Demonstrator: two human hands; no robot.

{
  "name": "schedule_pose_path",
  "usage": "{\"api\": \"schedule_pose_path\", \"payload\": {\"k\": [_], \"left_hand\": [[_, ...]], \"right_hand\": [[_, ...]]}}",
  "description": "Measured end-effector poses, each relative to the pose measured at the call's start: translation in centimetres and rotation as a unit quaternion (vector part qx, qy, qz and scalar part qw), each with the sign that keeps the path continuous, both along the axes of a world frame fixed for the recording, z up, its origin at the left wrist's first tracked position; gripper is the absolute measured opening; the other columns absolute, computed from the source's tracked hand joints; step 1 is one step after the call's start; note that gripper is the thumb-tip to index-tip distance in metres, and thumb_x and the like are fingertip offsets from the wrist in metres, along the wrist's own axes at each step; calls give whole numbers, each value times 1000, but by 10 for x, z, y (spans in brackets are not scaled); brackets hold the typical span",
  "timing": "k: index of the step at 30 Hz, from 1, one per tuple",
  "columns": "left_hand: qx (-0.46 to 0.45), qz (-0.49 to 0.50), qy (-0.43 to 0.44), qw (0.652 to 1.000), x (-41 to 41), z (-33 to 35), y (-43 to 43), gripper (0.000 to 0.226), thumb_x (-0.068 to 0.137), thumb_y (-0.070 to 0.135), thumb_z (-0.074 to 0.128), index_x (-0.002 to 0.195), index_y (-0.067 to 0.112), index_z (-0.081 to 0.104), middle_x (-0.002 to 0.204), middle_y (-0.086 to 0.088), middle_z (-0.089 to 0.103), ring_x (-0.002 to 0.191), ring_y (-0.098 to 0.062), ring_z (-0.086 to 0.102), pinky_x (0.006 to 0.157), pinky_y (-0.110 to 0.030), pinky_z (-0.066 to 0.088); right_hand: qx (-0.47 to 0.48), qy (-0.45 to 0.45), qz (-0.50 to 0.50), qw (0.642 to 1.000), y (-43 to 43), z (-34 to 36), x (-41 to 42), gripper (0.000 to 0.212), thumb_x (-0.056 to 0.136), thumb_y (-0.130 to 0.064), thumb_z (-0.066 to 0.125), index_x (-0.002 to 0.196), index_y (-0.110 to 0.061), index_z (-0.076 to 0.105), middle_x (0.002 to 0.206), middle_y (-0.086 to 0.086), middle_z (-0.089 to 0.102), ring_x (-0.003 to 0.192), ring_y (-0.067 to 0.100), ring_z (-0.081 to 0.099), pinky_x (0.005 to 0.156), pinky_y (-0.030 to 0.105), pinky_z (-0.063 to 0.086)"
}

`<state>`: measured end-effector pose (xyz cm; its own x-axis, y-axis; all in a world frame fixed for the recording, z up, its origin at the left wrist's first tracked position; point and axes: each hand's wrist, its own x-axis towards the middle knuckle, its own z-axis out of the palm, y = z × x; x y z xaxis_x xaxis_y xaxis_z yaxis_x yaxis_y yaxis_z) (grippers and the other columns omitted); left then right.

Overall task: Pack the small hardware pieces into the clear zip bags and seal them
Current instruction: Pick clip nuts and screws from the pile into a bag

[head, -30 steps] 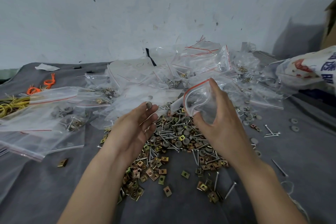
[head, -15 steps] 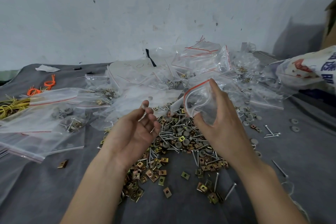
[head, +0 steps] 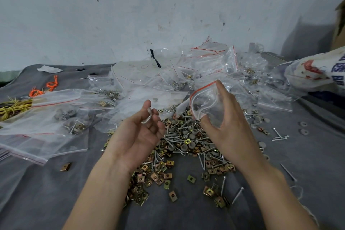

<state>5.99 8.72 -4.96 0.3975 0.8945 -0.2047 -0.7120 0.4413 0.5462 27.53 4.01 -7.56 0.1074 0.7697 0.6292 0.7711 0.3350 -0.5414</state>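
Observation:
My right hand (head: 226,125) holds a small clear zip bag (head: 204,101) with a red strip, its mouth held open toward the left. My left hand (head: 139,136) is palm up beside it, pinching a grey washer (head: 149,110) and a screw at the fingertips, a short gap from the bag's mouth. Below both hands lies a heap of hardware (head: 183,144): silver screws, grey washers and brass square clip nuts.
Filled and empty zip bags (head: 203,67) are piled behind the heap and at the left (head: 46,123). Orange and yellow ties (head: 20,102) lie far left. A printed sack (head: 317,73) sits at the right. Grey cloth (head: 37,192) covers the surface; a wall stands behind.
My left hand's fingertips have risen and shifted slightly right toward the bag's mouth. The right hand and bag have stayed almost still.

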Motion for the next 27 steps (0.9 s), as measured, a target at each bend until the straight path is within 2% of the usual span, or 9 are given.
{"api": "schedule_pose_path", "payload": {"k": [4, 8, 12, 15, 20, 23, 25, 27], "left_hand": [[5, 4, -2, 1000, 0, 1, -1, 29, 89, 0, 51, 106, 17, 68, 89, -3, 59, 67, -11, 57, 65, -25, 53], [29, 21, 34, 999, 2, 2, -2, 32, 89, -5, 44, 100, 15, 66, 83, -3, 60, 70, -12, 57, 68, -26, 51], [70, 36, 72, 994, 4, 3, -4, 24, 89, -1, 47, 93, 11, 68, 82, -5, 61, 70, -14, 60, 71, -28, 56], [91, 54, 102, 989, 7, 2, -4, 18, 92, 2, 54, 104, 13, 63, 79, -2, 61, 66, -11, 60, 72, -27, 58], [133, 77, 165, 974, 10, 0, -6, 35, 90, -10, 54, 114, 14, 63, 83, 2, 67, 74, -10, 63, 73, -25, 52], [163, 89, 198, 963, 11, -1, -6, 39, 88, -12, 56, 113, 16, 66, 91, 2, 72, 80, -9, 65, 78, -25, 48], [180, 85, 197, 960, 11, -1, -5, 44, 87, -16, 53, 114, 16, 66, 95, 0, 73, 79, -9, 65, 79, -24, 48], [191, 82, 190, 959, 11, -2, -4, 49, 86, -21, 48, 115, 15, 65, 96, -1, 73, 78, -10, 64, 77, -23, 49]], "right_hand": [[-1, -1, 1, 1000, 0, 1, 0, 77, 93, -45, 50, 158, -34, 11, 128, -38, 22, 125, -27, 19, 101, -4, 12], [-7, 2, 2, 1000, -1, 1, -1, 77, 94, -42, 53, 158, -35, 11, 129, -38, 23, 125, -27, 19, 101, -4, 13], [-7, -3, 3, 1000, -1, 2, -1, 77, 95, -40, 54, 158, -34, 11, 140, -24, 30, 125, -27, 19, 100, -5, 12], [-3, 0, 5, 1000, -1, 1, -1, 77, 94, -40, 54, 158, -35, 11, 141, -25, 30, 125, -27, 19, 100, -4, 13], [-6, 8, 7, 1000, -1, 0, 0, 76, 95, -38, 54, 159, -33, 13, 129, -38, 23, 125, -27, 20, 101, -1, 16], [-7, 9, 7, 1000, -1, 1, 0, 77, 93, -41, 51, 159, -33, 13, 132, -33, 28, 124, -27, 20, 101, 0, 16], [-8, 9, 9, 1000, -2, 1, -1, 76, 93, -43, 50, 159, -33, 13, 139, -25, 31, 124, -26, 20, 101, 3, 18], [-8, 6, 10, 1000, -2, 2, -1, 76, 92, -45, 49, 159, -34, 12, 138, -26, 31, 124, -26, 20, 100, 4, 18]]}}
